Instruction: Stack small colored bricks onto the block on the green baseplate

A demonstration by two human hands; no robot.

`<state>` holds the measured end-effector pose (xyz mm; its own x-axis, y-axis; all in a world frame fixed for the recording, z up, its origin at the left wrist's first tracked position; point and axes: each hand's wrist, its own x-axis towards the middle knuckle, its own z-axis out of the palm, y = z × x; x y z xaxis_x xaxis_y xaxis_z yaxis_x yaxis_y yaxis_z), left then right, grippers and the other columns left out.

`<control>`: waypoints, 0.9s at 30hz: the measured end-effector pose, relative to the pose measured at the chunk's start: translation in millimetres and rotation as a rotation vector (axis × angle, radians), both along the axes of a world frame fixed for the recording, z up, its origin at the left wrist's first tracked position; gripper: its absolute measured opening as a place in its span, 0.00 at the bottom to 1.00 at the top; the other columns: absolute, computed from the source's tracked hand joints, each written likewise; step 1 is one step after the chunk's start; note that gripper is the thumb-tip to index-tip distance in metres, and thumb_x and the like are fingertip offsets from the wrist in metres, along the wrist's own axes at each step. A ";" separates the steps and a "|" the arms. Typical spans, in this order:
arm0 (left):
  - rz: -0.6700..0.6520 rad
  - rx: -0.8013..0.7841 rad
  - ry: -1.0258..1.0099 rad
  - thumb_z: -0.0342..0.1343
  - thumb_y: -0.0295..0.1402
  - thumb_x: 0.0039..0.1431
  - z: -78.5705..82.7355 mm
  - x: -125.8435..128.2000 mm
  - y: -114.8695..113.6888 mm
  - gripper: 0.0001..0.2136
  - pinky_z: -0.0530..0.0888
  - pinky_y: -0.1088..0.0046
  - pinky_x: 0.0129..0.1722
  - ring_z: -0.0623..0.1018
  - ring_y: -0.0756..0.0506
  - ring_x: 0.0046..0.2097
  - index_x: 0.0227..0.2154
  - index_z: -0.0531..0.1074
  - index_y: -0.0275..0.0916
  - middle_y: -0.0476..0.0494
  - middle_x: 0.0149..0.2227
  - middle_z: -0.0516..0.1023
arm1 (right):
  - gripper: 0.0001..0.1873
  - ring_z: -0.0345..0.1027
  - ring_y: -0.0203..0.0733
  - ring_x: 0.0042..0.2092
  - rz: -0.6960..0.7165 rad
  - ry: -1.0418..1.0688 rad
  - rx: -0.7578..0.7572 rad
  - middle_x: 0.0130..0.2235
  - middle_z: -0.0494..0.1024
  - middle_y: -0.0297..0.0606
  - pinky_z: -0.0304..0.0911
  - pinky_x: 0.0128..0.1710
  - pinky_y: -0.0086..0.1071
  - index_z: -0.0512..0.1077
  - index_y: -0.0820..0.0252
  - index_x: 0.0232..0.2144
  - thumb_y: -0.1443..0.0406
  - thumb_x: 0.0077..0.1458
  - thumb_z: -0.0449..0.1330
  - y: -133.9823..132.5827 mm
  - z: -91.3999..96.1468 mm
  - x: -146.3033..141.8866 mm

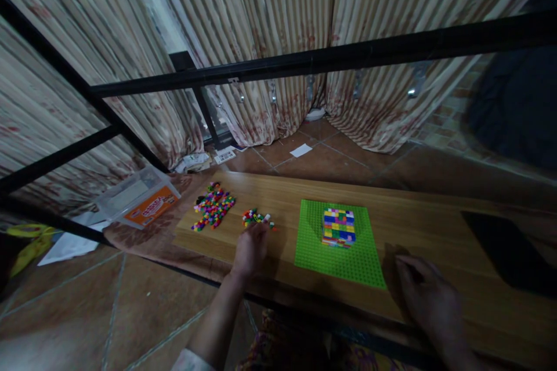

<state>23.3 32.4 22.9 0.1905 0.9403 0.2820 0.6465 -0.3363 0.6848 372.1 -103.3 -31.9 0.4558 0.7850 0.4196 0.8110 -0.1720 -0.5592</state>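
1. A brick stack (338,227) is set on a green board (311,252), midway along the counter (413,220).
2. The left hand (252,246) is placed at the near side of a small brick pile (255,217), fingers bunched; whether a brick is gripped cannot be told.
3. The right hand (429,298) is loosely curled, right of the board; its grip cannot be made out.
4. Farther left, a larger brick pile (216,207) is spread.

Dim room. Wooden tabletop (418,232) lies below left hand (251,246) and right hand (429,295). Black metal rail (304,62) crosses beyond both; striped floral curtains (278,6) hang farther back. Daylit window (159,8) far ahead-left of left hand. Brown tile floor (148,313) shows left of left hand.
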 end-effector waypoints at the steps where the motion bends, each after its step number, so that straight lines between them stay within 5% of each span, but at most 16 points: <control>1: -0.010 0.013 0.021 0.50 0.26 0.60 0.4 3.1 1.0 0.09 0.73 0.70 0.41 0.77 0.47 0.38 0.35 0.76 0.40 0.42 0.38 0.78 | 0.24 0.74 0.47 0.37 -0.003 -0.008 0.005 0.41 0.79 0.44 0.67 0.37 0.37 0.74 0.58 0.35 0.48 0.59 0.48 0.0 0.1 -0.3; 8: -0.086 -0.024 0.314 0.47 0.24 0.60 5.2 17.6 9.5 0.11 0.72 0.69 0.43 0.75 0.44 0.42 0.34 0.75 0.41 0.41 0.40 0.76 | 0.23 0.74 0.47 0.37 -0.010 -0.010 0.003 0.39 0.79 0.44 0.66 0.36 0.37 0.75 0.58 0.34 0.48 0.59 0.48 1.1 0.5 -1.1; 15: -0.037 -0.033 0.352 0.46 0.26 0.61 3.4 19.0 9.5 0.10 0.71 0.69 0.39 0.76 0.44 0.39 0.33 0.73 0.40 0.39 0.41 0.76 | 0.22 0.74 0.47 0.38 -0.001 0.006 0.018 0.40 0.79 0.44 0.66 0.37 0.37 0.74 0.58 0.34 0.49 0.59 0.49 2.6 1.4 -2.8; 27: -0.080 -0.040 0.039 0.50 0.29 0.61 23.1 52.9 0.2 0.07 0.71 0.73 0.36 0.77 0.47 0.37 0.33 0.74 0.40 0.47 0.33 0.79 | 0.20 0.74 0.45 0.38 0.001 0.049 0.023 0.39 0.78 0.43 0.67 0.39 0.36 0.74 0.58 0.35 0.51 0.60 0.49 2.8 3.9 -6.2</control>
<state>76.3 32.5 46.0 0.2753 0.9320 0.2358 0.6452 -0.3609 0.6734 365.9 -100.4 -28.0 0.4754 0.7758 0.4149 0.7827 -0.1576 -0.6021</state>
